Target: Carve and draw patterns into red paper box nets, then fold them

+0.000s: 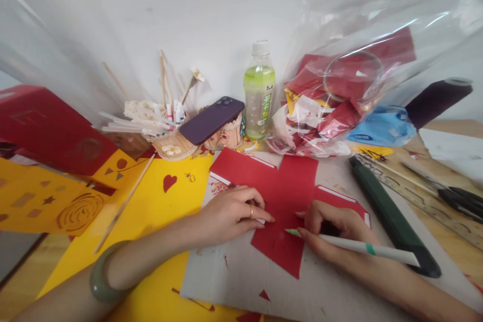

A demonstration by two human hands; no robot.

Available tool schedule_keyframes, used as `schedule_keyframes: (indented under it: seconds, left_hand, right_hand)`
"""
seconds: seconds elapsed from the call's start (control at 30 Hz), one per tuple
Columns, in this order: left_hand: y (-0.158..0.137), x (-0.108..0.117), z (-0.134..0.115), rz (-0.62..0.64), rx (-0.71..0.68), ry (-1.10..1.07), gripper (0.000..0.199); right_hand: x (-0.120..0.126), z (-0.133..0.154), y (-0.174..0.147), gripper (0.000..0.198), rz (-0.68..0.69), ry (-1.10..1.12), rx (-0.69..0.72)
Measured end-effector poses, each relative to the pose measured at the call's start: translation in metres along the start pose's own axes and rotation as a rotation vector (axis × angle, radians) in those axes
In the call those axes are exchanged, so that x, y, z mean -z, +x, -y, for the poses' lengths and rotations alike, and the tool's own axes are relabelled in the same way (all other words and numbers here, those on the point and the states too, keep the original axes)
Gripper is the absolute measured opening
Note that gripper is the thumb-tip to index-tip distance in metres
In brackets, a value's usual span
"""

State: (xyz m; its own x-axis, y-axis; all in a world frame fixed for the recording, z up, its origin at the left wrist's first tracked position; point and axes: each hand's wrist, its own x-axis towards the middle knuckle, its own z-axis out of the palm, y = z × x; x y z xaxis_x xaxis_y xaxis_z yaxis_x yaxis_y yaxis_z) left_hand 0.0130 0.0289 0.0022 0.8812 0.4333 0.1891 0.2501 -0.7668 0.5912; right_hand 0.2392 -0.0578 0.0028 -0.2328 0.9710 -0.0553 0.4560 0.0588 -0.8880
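A red paper cutout in a cross-like shape, with white strips along some flaps, lies on a grey board. My left hand rests on its left part, fingers stretched toward the middle and pressing it down. A small white bit shows under those fingertips; I cannot tell what it is. My right hand is closed around a white marker with a green band. The marker's green tip points left, close over the lower part of the red paper. Whether the tip touches the paper, I cannot tell.
Right of the paper lies a dark green utility knife, beside a ruler and scissors. Behind stand a green drink bottle, a purple phone and a plastic bag of scraps. Yellow paper and a red box are left.
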Motion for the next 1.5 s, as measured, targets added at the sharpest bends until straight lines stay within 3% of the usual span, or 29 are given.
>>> schedule_keyframes:
  seconds: [0.2,0.4,0.57,0.73,0.9,1.17,1.5]
  left_hand:
    - [-0.001,-0.001,0.0,-0.008,-0.005,-0.007,0.02]
    - [0.0,0.001,-0.002,-0.012,-0.007,-0.017,0.021]
    - [-0.001,0.002,-0.002,-0.05,0.018,-0.103,0.026]
    - [-0.004,-0.002,0.001,-0.161,0.074,-0.059,0.03]
    - [-0.005,-0.004,0.004,-0.235,0.034,-0.025,0.028]
    - [-0.004,0.0,-0.001,-0.148,-0.166,-0.04,0.016]
    - [-0.003,-0.002,0.002,-0.093,-0.128,-0.018,0.014]
  right_hand:
    - [0.0,-0.001,0.0,0.026,-0.014,0.036,0.014]
    - [0.011,0.002,0.005,0.032,-0.472,0.229,0.032]
    - [0.018,0.006,0.009,0.035,-0.586,0.403,-0.029]
    - [0.02,0.008,0.011,0.027,-0.539,0.387,-0.011]
    - [0.02,0.009,0.009,0.024,-0.434,0.317,0.045]
    - [0.008,0.006,0.005,0.026,-0.124,0.116,0.044]
    - [0.004,0.0,0.0,0.026,0.008,0.073,0.053]
